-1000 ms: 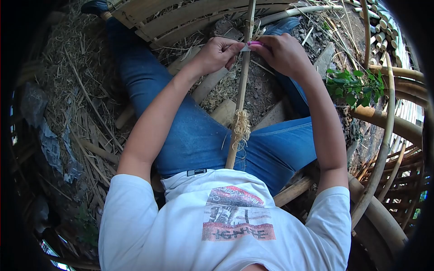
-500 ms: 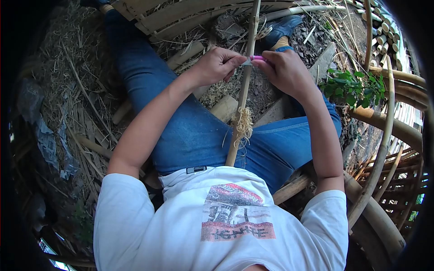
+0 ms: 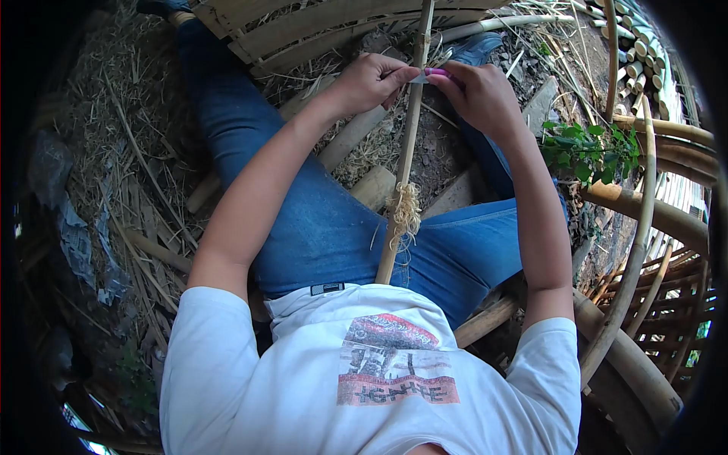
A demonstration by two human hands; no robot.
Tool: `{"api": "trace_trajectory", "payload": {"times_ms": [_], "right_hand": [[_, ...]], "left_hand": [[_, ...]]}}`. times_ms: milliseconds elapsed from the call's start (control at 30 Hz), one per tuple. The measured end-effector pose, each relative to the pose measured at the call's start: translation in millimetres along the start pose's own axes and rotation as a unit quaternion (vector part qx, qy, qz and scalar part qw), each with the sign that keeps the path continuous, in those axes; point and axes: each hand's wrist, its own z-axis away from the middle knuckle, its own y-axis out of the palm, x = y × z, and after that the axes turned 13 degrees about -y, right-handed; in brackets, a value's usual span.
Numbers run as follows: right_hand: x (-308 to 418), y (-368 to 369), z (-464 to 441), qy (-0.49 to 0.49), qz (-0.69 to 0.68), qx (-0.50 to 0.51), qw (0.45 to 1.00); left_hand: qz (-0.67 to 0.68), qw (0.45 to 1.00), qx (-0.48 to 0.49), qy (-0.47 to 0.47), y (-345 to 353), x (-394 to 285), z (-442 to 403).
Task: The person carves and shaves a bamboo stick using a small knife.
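Observation:
A pale bamboo pole [image 3: 409, 144] runs from my lap away between my legs, with a bunch of curled shavings [image 3: 406, 211] hanging on its near part. Across its far part lies a small knife [image 3: 437, 72] with a pink handle and a short, light blade. My right hand [image 3: 485, 97] is closed around the handle. On the other side of the pole, my left hand [image 3: 368, 85] pinches the blade's end between thumb and fingers. The blade appears to touch the pole; the exact contact is too small to tell.
Slatted wood [image 3: 303, 34] stands at the far side. A leafy green plant [image 3: 591, 148] grows to the right, near thick curved bamboo poles [image 3: 652, 208] and stacked cut bamboo [image 3: 643, 57]. Straw and crumpled plastic [image 3: 76, 235] cover the ground at left.
Both hands and the knife have moved a little farther from my body along the pole. The grip looks the same, and the pole has barely shifted.

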Motion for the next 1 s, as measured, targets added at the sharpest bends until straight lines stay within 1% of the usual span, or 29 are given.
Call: {"api": "trace_trajectory", "payload": {"times_ms": [167,233,267,333,433,567,767,1000], "right_hand": [[-2,-1,-1,-0.001,-0.023,0.025,0.999],[-1,-2,0,-0.001,-0.051,0.051,0.997],[1,-2,1,-0.006,-0.058,0.045,0.997],[7,0,9,-0.015,-0.072,0.037,0.997],[20,2,20,0.007,-0.092,0.029,0.995],[31,1,27,0.013,-0.084,0.017,0.996],[35,-1,29,0.008,-0.08,0.013,0.997],[41,-2,31,0.016,-0.101,0.002,0.995]], "left_hand": [[0.006,1.0,-0.015,0.004,5,2,3],[0.043,0.999,0.007,-0.012,8,4,11],[0.061,0.998,0.018,-0.019,10,4,14],[0.055,0.998,0.025,-0.016,12,5,19],[0.045,0.998,0.029,-0.018,16,6,30],[0.006,1.0,0.017,0.006,17,9,36],[0.001,1.0,0.011,0.014,18,5,42],[-0.007,1.0,0.022,-0.008,14,1,45]]}}
